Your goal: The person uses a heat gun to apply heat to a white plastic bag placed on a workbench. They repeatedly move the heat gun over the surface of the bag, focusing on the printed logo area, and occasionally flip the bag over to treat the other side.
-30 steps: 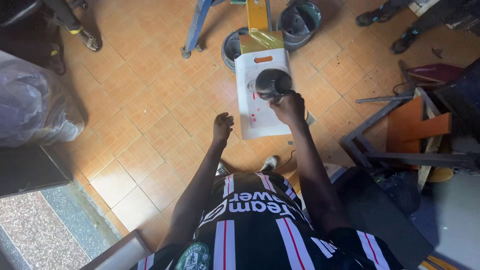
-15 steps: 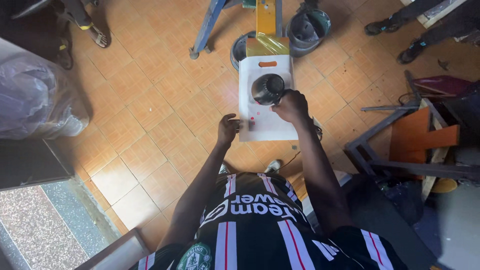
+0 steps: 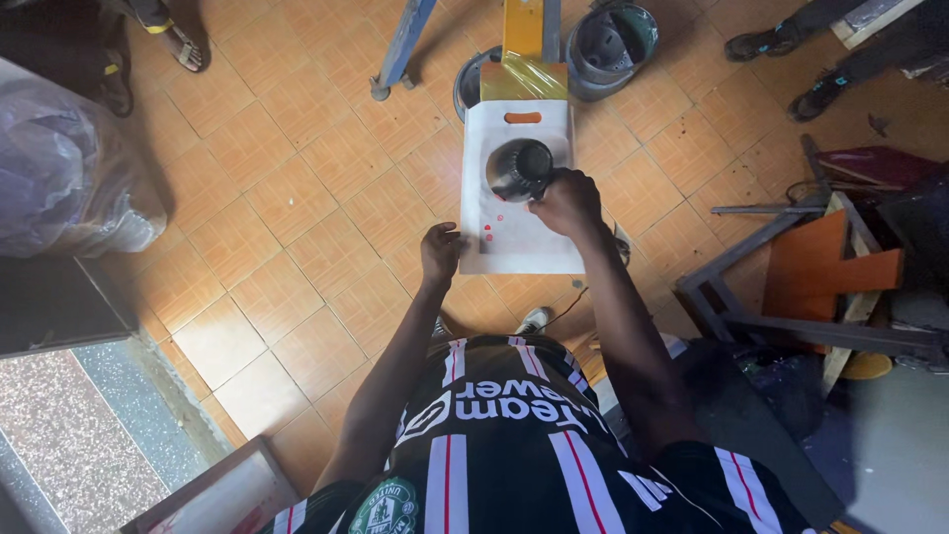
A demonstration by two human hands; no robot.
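At frame centre my left hand (image 3: pixel 440 252) presses flat on the white bag (image 3: pixel 519 193) to steady it, while my right hand (image 3: pixel 565 203) clamps the dark round tool (image 3: pixel 519 168) against it.

Glossy dark metal pot (image 3: pixel 518 168) on matt white cloth bag (image 3: pixel 521 232).

A white bag (image 3: pixel 521 188) with an orange handle slot lies flat in the middle. A big see-through plastic bag (image 3: pixel 69 173) sits at the left on the floor.
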